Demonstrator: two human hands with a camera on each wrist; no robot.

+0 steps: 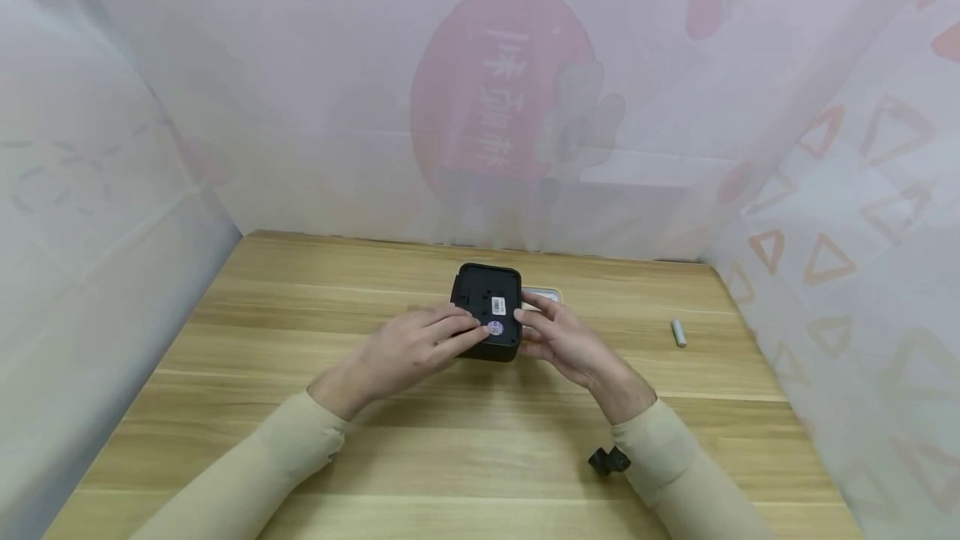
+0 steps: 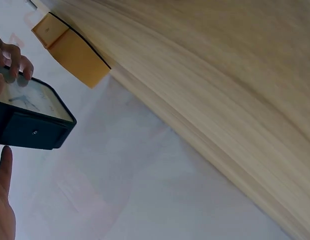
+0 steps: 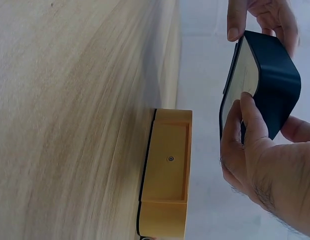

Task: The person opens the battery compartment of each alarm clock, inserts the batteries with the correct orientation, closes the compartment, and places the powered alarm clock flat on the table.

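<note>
Both hands hold a black, boxy desk clock (image 1: 480, 286) above the table, its back toward the head camera. The back carries a white barcode label and a round purple sticker. My left hand (image 1: 416, 348) has its fingers on the left part of the back; the right wrist view shows its thumb and fingers about the clock's edge. On the other side my right hand (image 1: 566, 344) grips the case, with fingertips on the pale face (image 3: 245, 75) in the right wrist view. Faint dark lines show on that face (image 2: 37, 100) in the left wrist view.
Behind the right hand lies a yellow-orange boxy thing (image 3: 165, 165) with a pale front, partly hidden in the head view. A small pale cylinder, like a battery (image 1: 678, 333), lies at the right. A small black object (image 1: 609, 462) sits by the right sleeve. Printed cloth walls surround the wooden table (image 1: 450, 473).
</note>
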